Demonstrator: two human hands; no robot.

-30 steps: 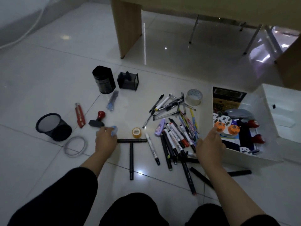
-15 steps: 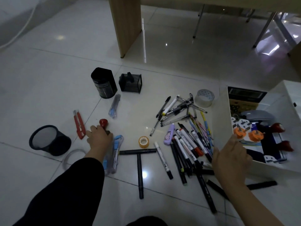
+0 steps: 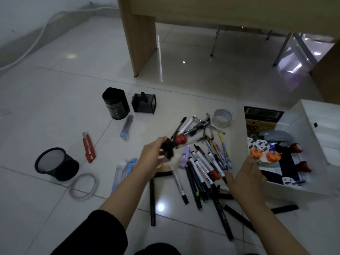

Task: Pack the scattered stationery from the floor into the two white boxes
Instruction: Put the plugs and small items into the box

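A red-knobbed black rubber stamp is pinched in the left hand above the pens, knob toward the open white box at right, nearer the relaxed, spread right hand.

Single view, head-worn, wide-angle. Looks forward and steeply down onto a tiled floor from above the person's own forearms, which enter from the near edge. Scattered pens sit mid-frame, close below the lens. An open white box lies near right; a wooden desk leg stands far centre. Straight lines bow toward the edges. No second view to share ground with.
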